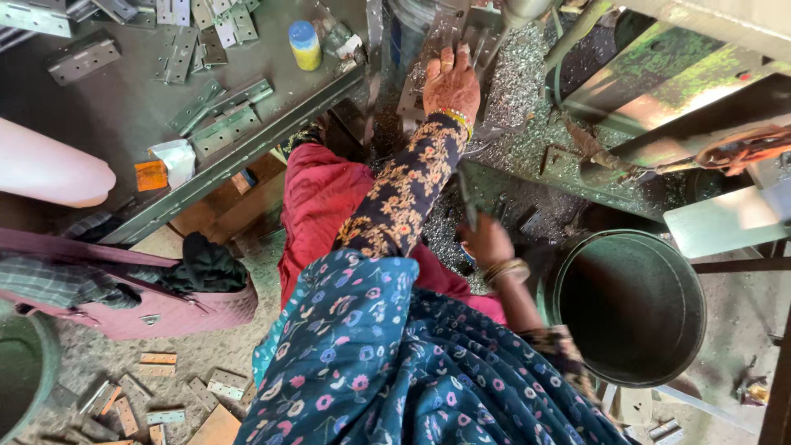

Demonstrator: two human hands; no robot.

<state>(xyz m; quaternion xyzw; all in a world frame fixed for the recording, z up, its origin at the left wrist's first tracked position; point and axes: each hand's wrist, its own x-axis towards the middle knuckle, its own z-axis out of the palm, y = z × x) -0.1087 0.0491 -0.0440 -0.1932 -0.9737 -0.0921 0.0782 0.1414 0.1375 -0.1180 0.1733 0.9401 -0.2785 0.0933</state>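
The left hand (451, 82) lies flat, fingers spread, pressing on a metal plate (428, 62) at the far middle of the machine bed (527, 156), which is strewn with metal shavings (515, 78). The right hand (486, 241) is lower and nearer, curled around a thin dark piece (466, 198) that sticks up from it; what the piece is cannot be told. Just right of that hand stands a big open metal bucket (630, 309), dark inside. On the left, a grey counter (124, 107) carries many hinges (222, 128), a yellow bottle with a blue cap (305, 44) at its far edge, and a scrap of white paper (175, 158) beside an orange tag (151, 175). A pink bag (148, 305) rests near the counter's front, with dark cloth (210, 265) on it. More hinges (156, 395) lie scattered on the floor (91, 354) at the near left. Both wrists wear bangles (457, 118).
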